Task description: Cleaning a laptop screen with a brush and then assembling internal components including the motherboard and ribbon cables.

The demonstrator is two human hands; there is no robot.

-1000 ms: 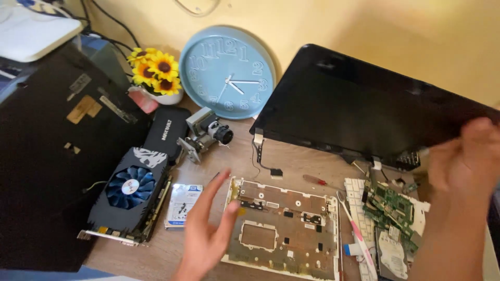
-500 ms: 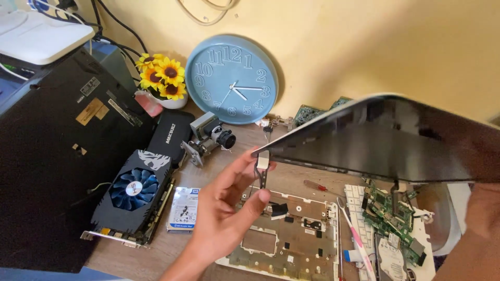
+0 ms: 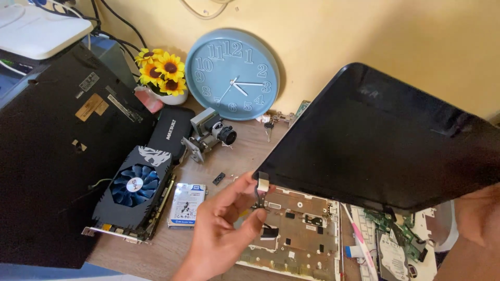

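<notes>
A black laptop lid (image 3: 385,140) hangs tilted above the stripped laptop base (image 3: 291,234), hiding the base's far right part. My right hand (image 3: 476,218) grips the lid from below at its lower right edge; only part of the hand shows. My left hand (image 3: 224,229) reaches up from the bottom centre. Its thumb and fingers pinch a short cable with a silver end (image 3: 259,188) that hangs from the lid's lower left corner, just over the base.
A graphics card with a blue fan (image 3: 133,192) and a small hard drive (image 3: 186,204) lie to the left, beside a black computer case (image 3: 52,135). Behind stand a blue clock (image 3: 233,73), sunflowers (image 3: 159,70) and a small camera (image 3: 211,132). Boards and a pink-handled tool (image 3: 359,239) lie at the right.
The lid has come off the base and swung up over it in my right hand. My left hand rose from the base to pinch the cable at the lid's corner.
</notes>
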